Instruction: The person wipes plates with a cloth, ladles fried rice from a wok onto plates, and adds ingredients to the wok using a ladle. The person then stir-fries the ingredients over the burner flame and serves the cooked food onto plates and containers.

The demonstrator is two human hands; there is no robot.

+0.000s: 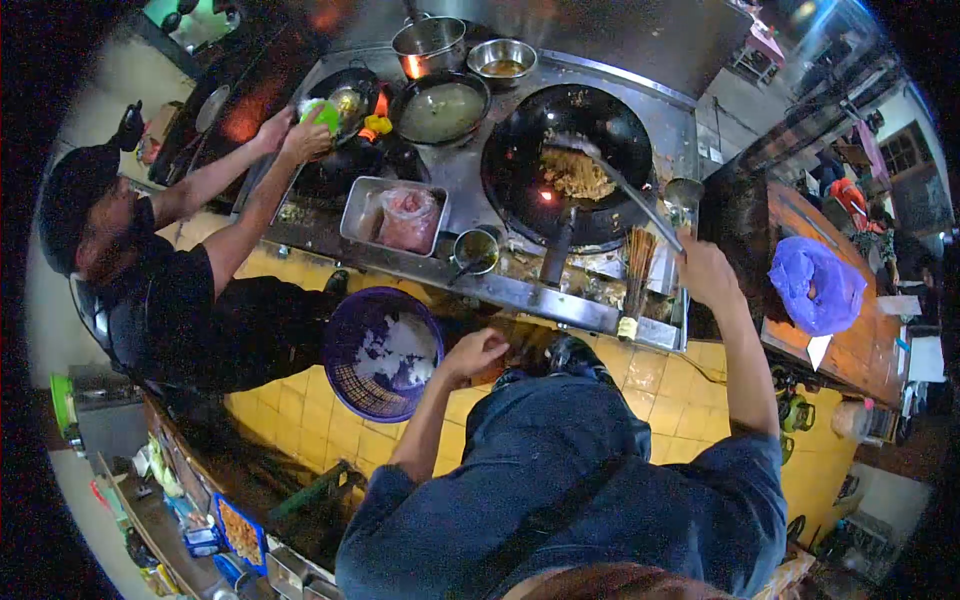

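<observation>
Sizzling in the big black wok [570, 150] on the steel stove top [460, 180] lies a heap of fried noodles [575, 175], with the head of a long-handled spatula [625, 190] resting at its upper edge. The right hand [705, 268] is closed around the far end of that handle, off the wok's right rim. The left hand [472, 355] is curled into a loose fist low in front of the stove, touching the rim of a purple plastic basket [380, 365] which holds something pale; whether the fingers actually grip the rim cannot be told.

Just in front of the wok stands a small cup with a spoon [475, 250], and beside it a steel tray [395, 215] carrying a bag of pink meat. Behind these sit a pan of pale broth [440, 110], a small steel bowl [502, 60] and a pot [428, 42].

At the left end of the stove a co-worker in black [170, 300] leans in, both hands at a dark pan, one holding a green object [322, 115]. On the wooden counter to the right lies a blue plastic bag [815, 285].
</observation>
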